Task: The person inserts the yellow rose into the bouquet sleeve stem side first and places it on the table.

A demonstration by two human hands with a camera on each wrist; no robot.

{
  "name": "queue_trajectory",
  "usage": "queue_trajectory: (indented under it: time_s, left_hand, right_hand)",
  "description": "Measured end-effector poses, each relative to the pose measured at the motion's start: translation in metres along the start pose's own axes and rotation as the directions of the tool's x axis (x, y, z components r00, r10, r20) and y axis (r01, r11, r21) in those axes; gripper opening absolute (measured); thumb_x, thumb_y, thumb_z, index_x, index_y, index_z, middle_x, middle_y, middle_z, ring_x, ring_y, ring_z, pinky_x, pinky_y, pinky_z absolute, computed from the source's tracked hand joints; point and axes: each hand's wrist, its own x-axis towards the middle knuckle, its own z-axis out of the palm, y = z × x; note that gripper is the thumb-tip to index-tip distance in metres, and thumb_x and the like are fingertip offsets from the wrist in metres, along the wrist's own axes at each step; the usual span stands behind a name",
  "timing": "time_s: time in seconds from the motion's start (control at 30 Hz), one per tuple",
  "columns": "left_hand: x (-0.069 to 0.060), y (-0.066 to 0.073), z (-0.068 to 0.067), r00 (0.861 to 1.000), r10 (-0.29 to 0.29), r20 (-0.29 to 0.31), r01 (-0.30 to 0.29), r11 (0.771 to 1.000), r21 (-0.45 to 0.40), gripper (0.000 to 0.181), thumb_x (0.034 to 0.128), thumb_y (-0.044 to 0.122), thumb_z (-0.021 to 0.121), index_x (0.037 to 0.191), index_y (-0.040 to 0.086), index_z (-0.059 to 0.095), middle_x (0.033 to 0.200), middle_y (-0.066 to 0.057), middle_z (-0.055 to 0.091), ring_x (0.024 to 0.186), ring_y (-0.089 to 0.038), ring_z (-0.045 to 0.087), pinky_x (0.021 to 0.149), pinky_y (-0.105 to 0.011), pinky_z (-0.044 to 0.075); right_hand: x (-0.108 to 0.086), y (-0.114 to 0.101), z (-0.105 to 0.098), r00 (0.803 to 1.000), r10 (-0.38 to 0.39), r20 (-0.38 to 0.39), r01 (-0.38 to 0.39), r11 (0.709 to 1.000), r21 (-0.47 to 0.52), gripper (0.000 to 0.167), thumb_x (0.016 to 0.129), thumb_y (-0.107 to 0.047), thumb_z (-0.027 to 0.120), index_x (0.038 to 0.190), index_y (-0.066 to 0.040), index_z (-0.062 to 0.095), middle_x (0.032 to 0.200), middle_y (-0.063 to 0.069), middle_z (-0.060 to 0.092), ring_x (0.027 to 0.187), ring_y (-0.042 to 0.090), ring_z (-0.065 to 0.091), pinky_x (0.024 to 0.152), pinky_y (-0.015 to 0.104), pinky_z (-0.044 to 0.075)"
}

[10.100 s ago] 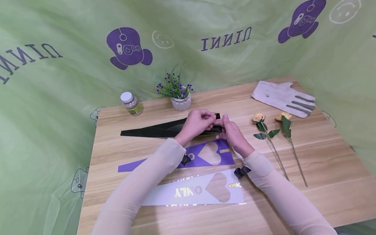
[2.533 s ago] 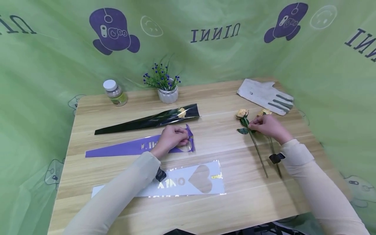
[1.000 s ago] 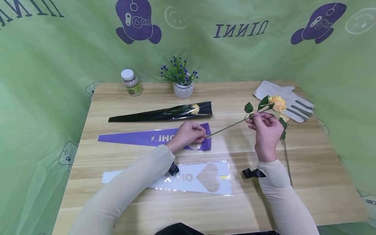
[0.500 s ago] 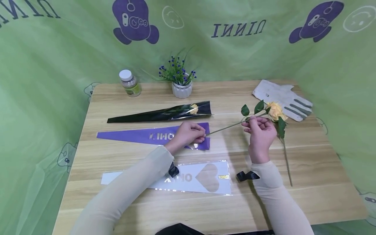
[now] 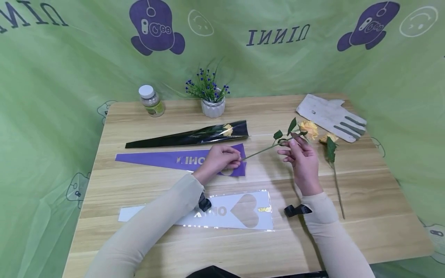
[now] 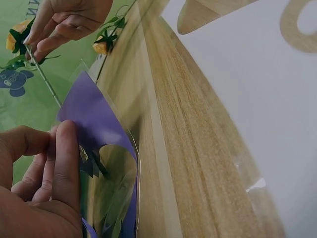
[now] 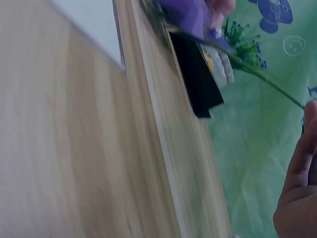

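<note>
My left hand (image 5: 220,160) pinches the mouth of a purple flower sleeve (image 5: 156,159), which lies on the table. In the left wrist view, thumb and fingers hold the sleeve's edge beside its clear heart window. My right hand (image 5: 306,166) pinches the stem of an artificial yellow rose (image 5: 309,130) just below the bloom, above the table. The stem slants left and down to the sleeve's mouth; its lower end is hidden by the left hand. Behind lies a black sleeve (image 5: 174,139) with a yellow rose in it. A white sleeve (image 5: 264,220) lies flat in front.
Another yellow rose (image 5: 331,150) lies to the right of the right hand. Behind it is a grey-white glove (image 5: 321,112). A potted plant (image 5: 213,108) and a white-capped jar (image 5: 153,103) stand at the table's back edge, near the green curtain (image 5: 222,46).
Earlier both hands worked at the black sleeve. Since then the right hand has picked up one rose from the table and brought it left to the purple sleeve, moving slightly further left lately.
</note>
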Motion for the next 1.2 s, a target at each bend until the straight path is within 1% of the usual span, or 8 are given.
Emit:
queue_trajectory:
  time_s: [0.13,0.33,0.53,0.67,0.77,0.9,1.1,1.2]
  left_hand:
    - [-0.001,-0.001,-0.001,1.000,-0.015,-0.006,0.015,1.000,-0.011,0.014,0.0924,-0.005,0.067,0.105,-0.011,0.071,0.089,-0.019,0.073,0.070,-0.017,0.071,0.071,-0.030,0.064]
    - [-0.001,-0.002,-0.001,0.999,-0.034,-0.005,0.034,0.999,-0.017,0.015,0.0932,-0.004,0.067,0.106,-0.010,0.071,0.090,-0.019,0.073,0.071,-0.017,0.071,0.071,-0.030,0.064]
    - [-0.003,-0.003,-0.001,1.000,-0.028,-0.012,0.028,0.999,-0.020,0.015,0.0932,-0.004,0.067,0.106,-0.010,0.071,0.090,-0.020,0.073,0.071,-0.017,0.071,0.071,-0.029,0.063]
    - [-0.005,-0.004,0.000,1.000,-0.014,-0.027,0.013,0.999,-0.039,0.014,0.0920,-0.005,0.067,0.105,-0.009,0.072,0.090,-0.020,0.073,0.070,-0.017,0.071,0.071,-0.029,0.063]
    - [-0.006,-0.003,0.002,1.000,-0.002,-0.031,0.001,0.998,-0.057,0.014,0.0914,-0.006,0.067,0.104,-0.010,0.071,0.089,-0.019,0.073,0.069,-0.016,0.071,0.070,-0.029,0.063]
    - [-0.008,-0.005,0.004,1.000,0.002,-0.018,-0.004,0.997,-0.081,0.016,0.0911,-0.008,0.066,0.106,-0.013,0.070,0.088,-0.019,0.073,0.068,-0.016,0.071,0.071,-0.029,0.063]
    - [-0.007,-0.005,0.008,1.000,-0.005,-0.027,0.002,0.994,-0.111,0.015,0.0913,-0.007,0.067,0.105,-0.011,0.070,0.089,-0.020,0.073,0.068,-0.017,0.072,0.071,-0.028,0.063]
    - [-0.008,-0.003,0.011,0.999,0.000,-0.034,-0.003,0.995,-0.099,0.014,0.0918,-0.004,0.069,0.105,-0.008,0.072,0.091,-0.020,0.073,0.070,-0.018,0.073,0.073,-0.030,0.063]
  right_hand:
    - [0.005,-0.005,-0.009,0.997,-0.013,0.078,0.009,0.999,0.042,0.027,0.098,-0.005,0.066,0.124,0.005,0.068,0.100,0.017,0.074,0.071,0.024,0.074,0.050,0.022,0.058]
    - [0.008,-0.006,-0.010,0.996,-0.021,0.085,0.014,0.997,0.082,0.012,0.096,0.001,0.068,0.106,0.008,0.072,0.098,0.015,0.073,0.069,0.026,0.073,0.049,0.022,0.056]
    - [0.004,-0.004,-0.003,0.999,0.016,0.029,-0.017,0.999,0.037,0.009,0.094,-0.002,0.072,0.100,0.004,0.070,0.091,0.013,0.070,0.067,0.023,0.073,0.048,0.021,0.055]
    - [0.001,-0.002,-0.002,0.998,0.035,-0.047,-0.035,0.999,0.003,0.008,0.095,-0.005,0.072,0.098,0.003,0.070,0.089,0.010,0.071,0.065,0.020,0.072,0.046,0.020,0.054]
    - [0.001,0.000,-0.001,0.991,0.041,-0.127,-0.043,0.999,-0.014,0.011,0.094,-0.007,0.074,0.097,0.002,0.070,0.088,0.011,0.072,0.064,0.019,0.072,0.045,0.019,0.053]
    - [0.001,0.001,0.000,0.979,0.030,-0.204,-0.029,1.000,0.008,0.017,0.091,-0.010,0.078,0.096,0.002,0.069,0.088,0.013,0.074,0.064,0.019,0.072,0.044,0.018,0.051]
    - [-0.001,0.006,0.005,0.978,0.027,-0.208,-0.038,0.998,-0.048,0.018,0.089,-0.013,0.081,0.092,0.000,0.068,0.087,0.013,0.074,0.064,0.019,0.072,0.043,0.018,0.049]
    - [-0.005,0.011,0.009,0.978,0.045,-0.203,-0.060,0.996,-0.070,0.019,0.089,-0.014,0.081,0.092,-0.001,0.068,0.088,0.013,0.074,0.064,0.019,0.072,0.044,0.019,0.049]
